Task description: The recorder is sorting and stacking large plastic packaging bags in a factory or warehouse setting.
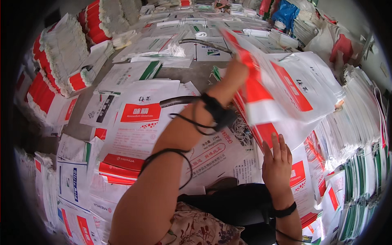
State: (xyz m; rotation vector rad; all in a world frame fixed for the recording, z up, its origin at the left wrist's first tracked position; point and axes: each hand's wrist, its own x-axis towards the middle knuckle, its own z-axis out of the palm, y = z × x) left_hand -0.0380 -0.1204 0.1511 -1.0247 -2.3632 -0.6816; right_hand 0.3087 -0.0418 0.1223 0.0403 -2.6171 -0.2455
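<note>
A white woven sack with red bands point(295, 83) is lifted at its left side and smeared by motion. My left hand point(238, 76) is at its raised edge and appears to hold it, though my fingers are mostly hidden behind the sack. Below, my right hand point(277, 165) is open, fingers stretched out at the sack's lower red edge. On the left lies a stack of similar white-and-red sacks point(136, 116). Another printed white sack point(216, 157) lies under my left forearm. Loose pale strings point(241, 128) show between this sack and the lifted one.
Dark curved bars point(206, 43) stick out beyond and beside my left arm. Tall sack stacks point(355, 110) stand at right. Red-and-white bundles point(61, 53) pile up at far left. Flat sacks cover much of the floor ahead. A blue bag point(286, 15) sits at the far right.
</note>
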